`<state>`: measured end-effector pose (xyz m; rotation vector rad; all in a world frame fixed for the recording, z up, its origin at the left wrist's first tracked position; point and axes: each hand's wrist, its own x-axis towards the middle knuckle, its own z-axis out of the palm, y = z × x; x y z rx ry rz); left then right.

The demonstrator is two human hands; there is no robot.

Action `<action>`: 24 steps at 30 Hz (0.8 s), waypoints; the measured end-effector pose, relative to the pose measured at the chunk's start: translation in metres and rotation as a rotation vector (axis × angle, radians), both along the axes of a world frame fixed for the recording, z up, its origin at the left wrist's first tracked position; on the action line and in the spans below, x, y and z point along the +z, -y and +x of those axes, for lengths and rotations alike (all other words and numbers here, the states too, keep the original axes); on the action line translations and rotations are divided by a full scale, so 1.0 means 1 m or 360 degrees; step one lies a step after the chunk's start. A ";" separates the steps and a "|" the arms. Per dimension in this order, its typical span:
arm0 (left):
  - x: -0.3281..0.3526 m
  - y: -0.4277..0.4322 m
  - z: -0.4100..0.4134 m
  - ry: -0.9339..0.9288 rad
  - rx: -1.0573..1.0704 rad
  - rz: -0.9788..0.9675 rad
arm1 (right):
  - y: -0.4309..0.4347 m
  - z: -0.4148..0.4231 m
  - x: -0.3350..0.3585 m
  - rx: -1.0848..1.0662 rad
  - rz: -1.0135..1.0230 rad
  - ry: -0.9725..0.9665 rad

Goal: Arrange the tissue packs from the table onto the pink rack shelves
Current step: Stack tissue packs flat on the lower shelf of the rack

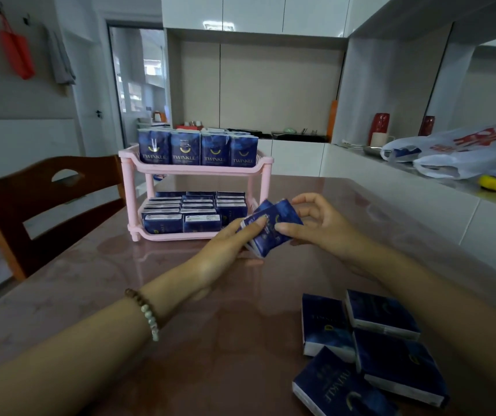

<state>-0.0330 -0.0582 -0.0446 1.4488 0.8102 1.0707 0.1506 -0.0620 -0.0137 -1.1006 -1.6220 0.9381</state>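
Both hands are bringing a small stack of packs to the lower shelf's right end.

The left hand [225,244] and right hand [319,223] are pinching two or three dark blue plastic-wrapped tissue packs [270,228] between them, just right of the pink two-tier plastic rack [194,169]. The upper tier is looking full (lower nearly so). Next I'd expect squaring the stack, then sliding it left into the gap; four more loose blue packs [370,349] are waiting on the glossy brown table [120,280], nearer than the right hand.

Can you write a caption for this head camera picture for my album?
Both hands hold tissue packs beside the pink rack; more packs wait on the table.
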 end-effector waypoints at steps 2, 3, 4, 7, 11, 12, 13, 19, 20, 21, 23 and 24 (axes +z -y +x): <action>0.000 -0.005 -0.005 0.0092 0.0014 -0.0055 | -0.004 -0.007 -0.005 0.0007 -0.0118 -0.0116; 0.000 -0.006 -0.008 0.0117 0.0017 -0.0069 | -0.005 -0.011 -0.007 0.0050 -0.0195 -0.0165; 0.000 -0.007 -0.010 0.0095 0.0017 -0.0065 | -0.006 -0.015 -0.009 0.0101 -0.0251 -0.0227; 0.000 -0.009 -0.018 -0.0169 -0.0021 0.0018 | -0.012 -0.023 -0.007 0.0183 -0.0235 -0.0331; 0.014 -0.012 -0.031 -0.0197 -0.0044 -0.0014 | -0.025 -0.026 0.001 0.0249 -0.0150 -0.0156; 0.018 -0.014 -0.035 -0.0193 -0.0014 -0.0007 | -0.029 -0.026 0.002 0.0265 -0.0121 -0.0047; 0.020 -0.016 -0.037 -0.0202 0.0019 0.0013 | -0.031 -0.026 0.003 0.0285 -0.0098 0.0065; 0.017 -0.027 -0.046 -0.0258 0.0106 0.0052 | -0.040 -0.034 -0.003 0.0313 -0.0005 0.0243; 0.016 -0.029 -0.046 -0.0197 0.0153 0.0049 | -0.041 -0.035 -0.006 0.0324 -0.0019 0.0208; 0.016 -0.032 -0.047 -0.0128 0.0211 0.0055 | -0.042 -0.035 -0.008 0.0357 -0.0040 0.0191; 0.016 -0.035 -0.048 -0.0059 0.0316 0.0107 | -0.044 -0.035 -0.012 0.0431 -0.0072 0.0206; 0.016 -0.035 -0.048 -0.0048 0.0348 0.0140 | -0.045 -0.035 -0.012 0.0435 -0.0074 0.0195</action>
